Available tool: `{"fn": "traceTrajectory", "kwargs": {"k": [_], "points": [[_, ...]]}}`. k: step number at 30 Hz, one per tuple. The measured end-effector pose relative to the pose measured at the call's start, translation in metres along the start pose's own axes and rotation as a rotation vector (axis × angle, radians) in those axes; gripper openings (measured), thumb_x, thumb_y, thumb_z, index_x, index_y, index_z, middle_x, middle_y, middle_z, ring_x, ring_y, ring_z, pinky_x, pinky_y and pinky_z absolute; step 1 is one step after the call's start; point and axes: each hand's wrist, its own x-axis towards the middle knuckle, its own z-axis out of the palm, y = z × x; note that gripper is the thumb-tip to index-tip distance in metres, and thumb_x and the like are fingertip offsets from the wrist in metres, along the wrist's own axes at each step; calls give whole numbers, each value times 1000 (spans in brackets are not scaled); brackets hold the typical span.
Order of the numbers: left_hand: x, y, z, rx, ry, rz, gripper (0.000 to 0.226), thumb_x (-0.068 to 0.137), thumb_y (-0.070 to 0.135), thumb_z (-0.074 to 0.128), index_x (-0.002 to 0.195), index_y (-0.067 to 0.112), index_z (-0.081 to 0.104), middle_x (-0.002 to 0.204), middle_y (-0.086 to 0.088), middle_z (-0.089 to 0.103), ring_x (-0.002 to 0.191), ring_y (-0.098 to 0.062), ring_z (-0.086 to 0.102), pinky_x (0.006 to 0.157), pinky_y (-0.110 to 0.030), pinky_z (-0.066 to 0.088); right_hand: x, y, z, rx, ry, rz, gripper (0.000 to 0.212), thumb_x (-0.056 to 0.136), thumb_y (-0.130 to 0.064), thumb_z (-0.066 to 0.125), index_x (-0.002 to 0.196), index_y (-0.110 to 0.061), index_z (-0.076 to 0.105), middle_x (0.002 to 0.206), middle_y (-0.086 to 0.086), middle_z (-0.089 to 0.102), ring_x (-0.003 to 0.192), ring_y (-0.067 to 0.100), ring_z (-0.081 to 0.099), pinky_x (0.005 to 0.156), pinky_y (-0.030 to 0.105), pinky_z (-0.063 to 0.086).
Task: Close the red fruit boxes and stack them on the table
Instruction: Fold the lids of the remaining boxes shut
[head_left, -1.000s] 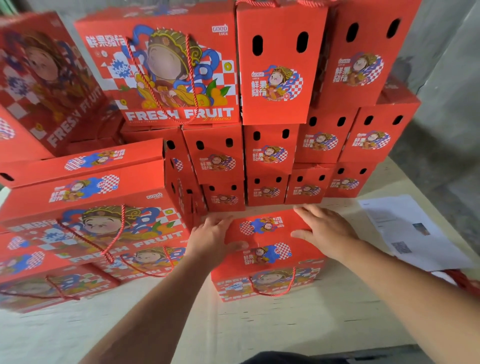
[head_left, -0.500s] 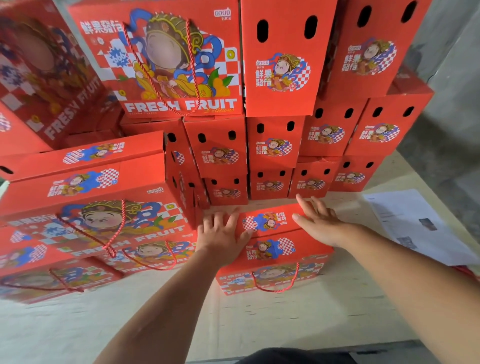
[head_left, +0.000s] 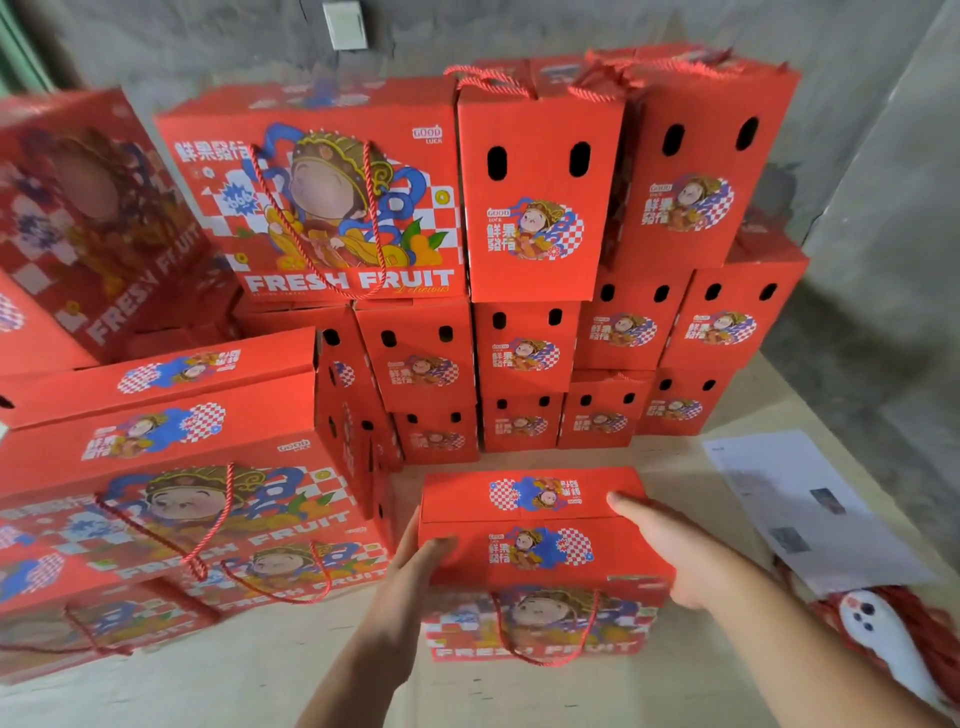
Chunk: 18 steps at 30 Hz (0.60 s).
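Note:
A small red fruit box (head_left: 535, 551) stands on the pale table (head_left: 249, 686) right in front of me. Its two top flaps are folded shut and its red rope handle hangs down the front. My left hand (head_left: 410, 577) lies against the box's left end, thumb resting on the top flap. My right hand (head_left: 680, 556) presses flat against the right end, fingers stretched along the top edge. Behind it, more red boxes (head_left: 524, 208) are stacked in several rows. Larger ones (head_left: 171, 467) are piled at the left.
A printed sheet of paper (head_left: 795, 504) lies on the table to the right. A bundle of red rope handles with a white tag (head_left: 883, 629) sits near the right edge. A grey concrete wall closes the back and right side.
Both hands slid off the top flaps to the box's two ends. My head tipped up, so the wall above the stacks shows.

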Motion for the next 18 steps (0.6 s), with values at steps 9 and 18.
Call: {"fn": "traceTrajectory", "kwargs": {"k": [9,18], "points": [[6,57,35,-213,82,128,50,98,48,55,141,26,63,136,-4,69,132,-29,61,116,-55,41,-33,-31,-20,356,-70,-212,60,78,-66,71,123,-26,74,116,6,77,108,26,73,111,47,46],[12,52,71,-386,191,-86,46,97,52,54,119,18,75,112,-18,77,91,-35,77,84,-54,61,-24,-53,-37,130,1,-284,55,60,-51,76,112,-33,74,111,-3,78,114,24,68,110,51,43]]}}
